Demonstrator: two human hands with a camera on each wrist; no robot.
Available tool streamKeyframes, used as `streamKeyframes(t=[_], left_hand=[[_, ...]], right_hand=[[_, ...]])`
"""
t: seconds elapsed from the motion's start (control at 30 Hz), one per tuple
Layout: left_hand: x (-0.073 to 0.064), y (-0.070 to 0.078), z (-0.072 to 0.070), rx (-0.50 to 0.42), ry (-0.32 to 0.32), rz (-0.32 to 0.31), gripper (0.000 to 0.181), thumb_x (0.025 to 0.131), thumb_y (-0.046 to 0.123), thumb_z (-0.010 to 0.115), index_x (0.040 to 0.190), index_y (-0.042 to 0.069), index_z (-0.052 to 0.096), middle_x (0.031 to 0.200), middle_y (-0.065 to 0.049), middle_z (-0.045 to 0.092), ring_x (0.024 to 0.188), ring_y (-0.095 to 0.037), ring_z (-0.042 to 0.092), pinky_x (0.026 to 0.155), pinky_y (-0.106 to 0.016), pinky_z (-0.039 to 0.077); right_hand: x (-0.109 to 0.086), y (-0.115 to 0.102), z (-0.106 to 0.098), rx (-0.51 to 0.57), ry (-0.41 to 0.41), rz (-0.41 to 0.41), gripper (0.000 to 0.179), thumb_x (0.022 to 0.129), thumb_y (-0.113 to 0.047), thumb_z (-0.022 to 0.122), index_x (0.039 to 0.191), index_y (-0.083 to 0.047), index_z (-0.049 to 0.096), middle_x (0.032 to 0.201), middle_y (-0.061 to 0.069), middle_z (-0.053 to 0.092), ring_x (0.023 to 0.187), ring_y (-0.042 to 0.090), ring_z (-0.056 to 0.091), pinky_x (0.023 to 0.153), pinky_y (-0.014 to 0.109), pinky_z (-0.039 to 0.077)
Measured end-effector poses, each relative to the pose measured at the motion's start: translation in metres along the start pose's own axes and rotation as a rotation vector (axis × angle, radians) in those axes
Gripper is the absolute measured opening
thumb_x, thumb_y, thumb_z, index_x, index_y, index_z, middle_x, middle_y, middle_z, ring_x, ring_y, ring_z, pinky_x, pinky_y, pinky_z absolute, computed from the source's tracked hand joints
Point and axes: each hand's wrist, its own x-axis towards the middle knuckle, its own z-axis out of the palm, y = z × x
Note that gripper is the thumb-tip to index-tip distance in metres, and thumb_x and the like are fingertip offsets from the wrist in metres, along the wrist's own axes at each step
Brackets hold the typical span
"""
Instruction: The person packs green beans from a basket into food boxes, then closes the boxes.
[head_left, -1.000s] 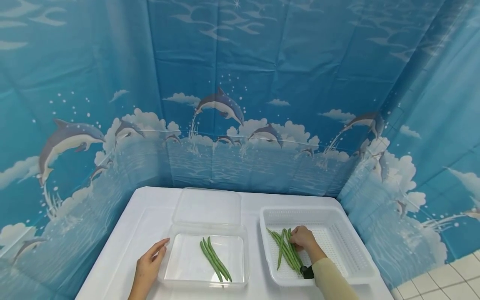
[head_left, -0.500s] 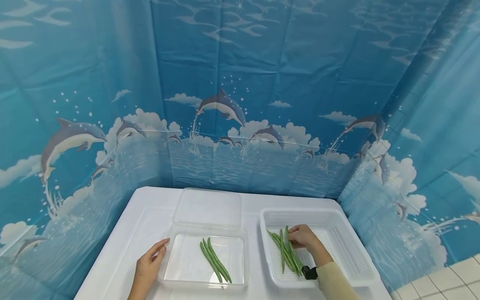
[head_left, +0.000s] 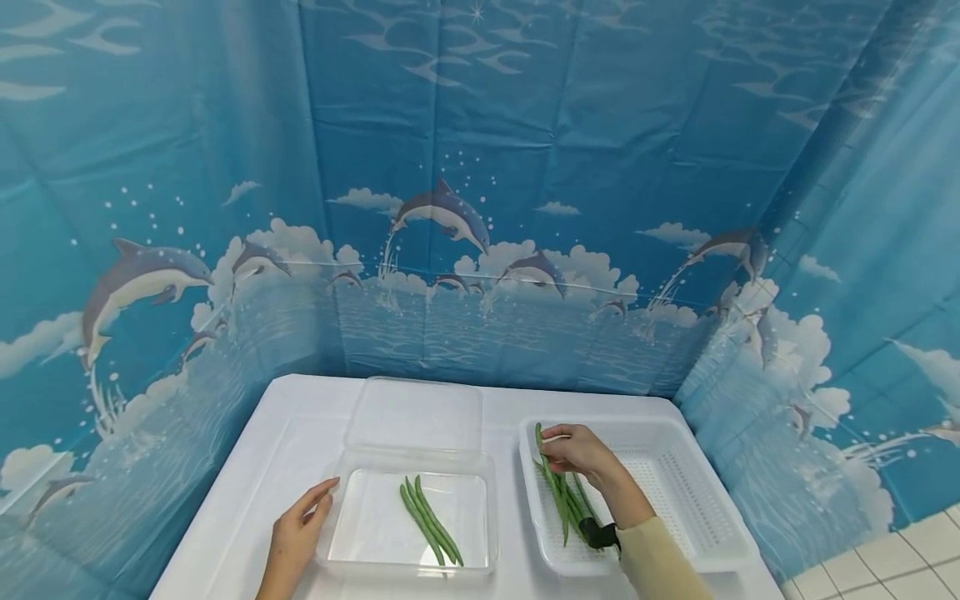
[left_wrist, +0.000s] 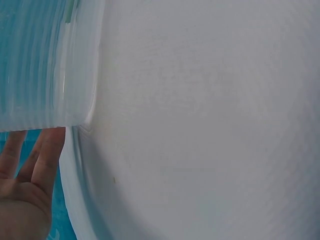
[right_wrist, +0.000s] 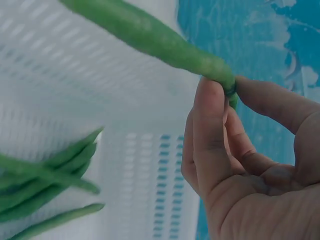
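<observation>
My right hand [head_left: 583, 454] pinches one green bean [right_wrist: 145, 35] near its end, between thumb and fingertips, over the left part of a white perforated basket [head_left: 720, 517]. Beneath it, several more green beans [right_wrist: 50, 175] lie loosely piled on the basket's floor. To the left stands a clear plastic container [head_left: 367, 525], with a few green beans [head_left: 431, 521] lying slantwise inside. Beside that container's left wall is my left hand [head_left: 295, 533], fingers extended, fingertips right at the wall. In the left wrist view, the container's ribbed side rises above those fingers [left_wrist: 47, 157].
A clear lid [head_left: 416, 414] lies flat behind the container on the white-covered table [head_left: 247, 467]. Blue curtains [head_left: 480, 333] printed with dolphins enclose the table at the back and sides. A dark strap [head_left: 596, 533] sits on my right wrist. Pale floor tiles [head_left: 900, 554] show at lower right.
The right hand has lifted one green bean off the pile and moved left and toward the back within the basket's outline. The left hand and the container have stayed put.
</observation>
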Motion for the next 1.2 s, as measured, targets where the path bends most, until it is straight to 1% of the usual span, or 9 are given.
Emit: streamKeyframes(t=[0.13,0.23,0.37,0.43,0.57,0.73,0.87,1.07,1.2], left_hand=[[0.001,0.000,0.001,0.003,0.011,0.011,0.037,0.111,0.032,0.058,0.141,0.013,0.068,0.153,-0.013,0.062,0.147,-0.042,0.052,0.113,-0.061,0.050],[0.001,0.000,0.001,0.001,0.021,0.017,0.036,0.111,0.032,0.059,0.141,0.014,0.068,0.152,-0.012,0.063,0.147,-0.041,0.053,0.113,-0.061,0.051],[0.002,0.002,0.002,0.003,0.019,0.024,0.037,0.111,0.032,0.058,0.141,0.014,0.068,0.152,-0.014,0.062,0.146,-0.043,0.053,0.113,-0.062,0.050],[0.002,0.002,0.002,0.006,0.017,0.018,0.037,0.111,0.032,0.058,0.141,0.014,0.068,0.152,-0.014,0.063,0.147,-0.043,0.053,0.113,-0.062,0.050],[0.002,0.001,0.002,0.010,0.017,0.010,0.036,0.111,0.031,0.058,0.141,0.013,0.068,0.151,-0.015,0.063,0.146,-0.044,0.052,0.113,-0.063,0.050],[0.001,0.001,0.001,0.008,0.015,0.010,0.037,0.111,0.032,0.059,0.140,0.013,0.069,0.152,-0.015,0.062,0.146,-0.045,0.052,0.113,-0.063,0.050],[0.000,0.000,0.001,0.003,0.017,0.004,0.036,0.111,0.030,0.059,0.141,0.013,0.068,0.152,-0.013,0.062,0.147,-0.044,0.052,0.113,-0.062,0.050],[-0.001,-0.002,0.002,0.007,0.031,0.017,0.035,0.111,0.029,0.058,0.142,0.015,0.067,0.151,-0.011,0.064,0.146,-0.041,0.055,0.114,-0.058,0.053],[-0.001,-0.003,0.003,0.009,0.035,0.026,0.036,0.111,0.030,0.058,0.142,0.015,0.067,0.150,-0.011,0.065,0.145,-0.042,0.055,0.114,-0.059,0.053]], right_hand=[[0.003,-0.018,0.013,0.012,-0.029,-0.033,0.041,0.098,-0.010,0.071,0.135,0.005,0.062,0.101,0.012,0.069,0.082,0.018,0.070,0.078,0.035,0.067],[0.006,-0.031,0.026,0.009,-0.055,-0.046,0.040,0.098,-0.011,0.072,0.135,0.003,0.063,0.106,0.013,0.070,0.086,0.019,0.071,0.083,0.038,0.068],[0.011,-0.044,0.046,0.001,-0.093,-0.065,0.041,0.097,-0.009,0.072,0.134,0.003,0.063,0.106,0.015,0.073,0.085,0.018,0.073,0.085,0.040,0.068],[0.014,-0.048,0.057,-0.004,-0.111,-0.077,0.040,0.096,-0.008,0.072,0.133,0.004,0.063,0.105,0.016,0.074,0.083,0.017,0.074,0.083,0.039,0.069],[0.016,-0.053,0.082,-0.008,-0.146,-0.089,0.037,0.095,-0.005,0.072,0.129,0.005,0.065,0.103,0.017,0.075,0.079,0.015,0.074,0.080,0.038,0.069],[0.016,-0.058,0.113,-0.031,-0.197,-0.097,0.034,0.094,-0.005,0.072,0.126,0.004,0.066,0.098,0.014,0.074,0.074,0.014,0.073,0.079,0.039,0.070],[0.017,-0.059,0.135,-0.055,-0.235,-0.100,0.029,0.092,-0.004,0.074,0.120,0.003,0.068,0.093,0.011,0.072,0.071,0.014,0.072,0.076,0.037,0.070],[0.018,-0.056,0.168,-0.069,-0.266,-0.092,0.023,0.088,0.001,0.076,0.111,0.001,0.070,0.086,0.010,0.072,0.071,0.015,0.072,0.072,0.038,0.070],[0.018,-0.051,0.188,-0.110,-0.281,-0.087,0.019,0.088,0.003,0.076,0.106,0.000,0.071,0.082,0.009,0.071,0.068,0.015,0.071,0.070,0.039,0.070]])
